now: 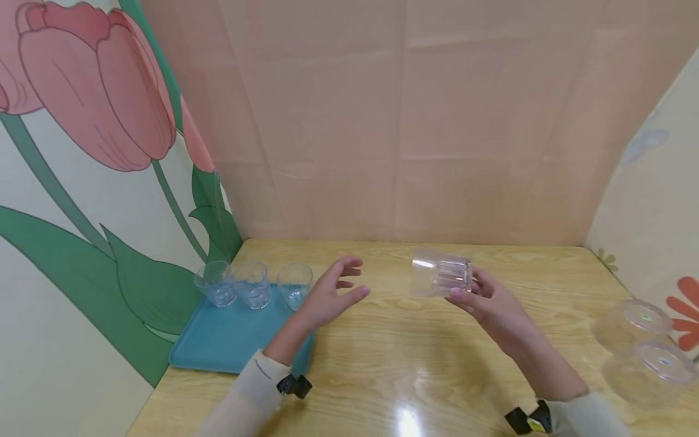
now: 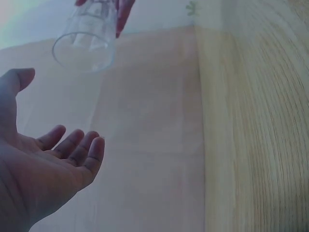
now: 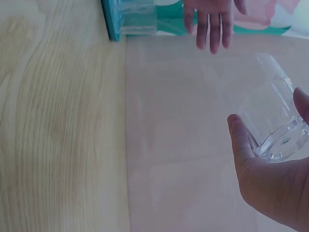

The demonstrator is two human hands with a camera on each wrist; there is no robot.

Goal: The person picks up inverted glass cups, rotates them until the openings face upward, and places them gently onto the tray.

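My right hand [image 1: 499, 312] grips a clear drinking glass [image 1: 442, 274] by its base end, above the table. The glass lies on its side in the air, its mouth toward my left hand [image 1: 330, 294]. That left hand is held up with fingers loosely bent and thumb apart, holding nothing. In the left wrist view the glass's round rim [image 2: 82, 50] hangs beyond my fingertips, apart from them. In the right wrist view my thumb and fingers hold the thick base of the glass [image 3: 275, 111]. Below and left of my left hand is a blue tray [image 1: 229, 340].
Three clear glasses [image 1: 255, 288] stand upright in a row along the tray's back. Two more glasses [image 1: 647, 364] stand upside down at the table's right side. A pink cloth [image 1: 415, 133] hangs behind the wooden table [image 1: 393, 364]. Painted walls flank both sides.
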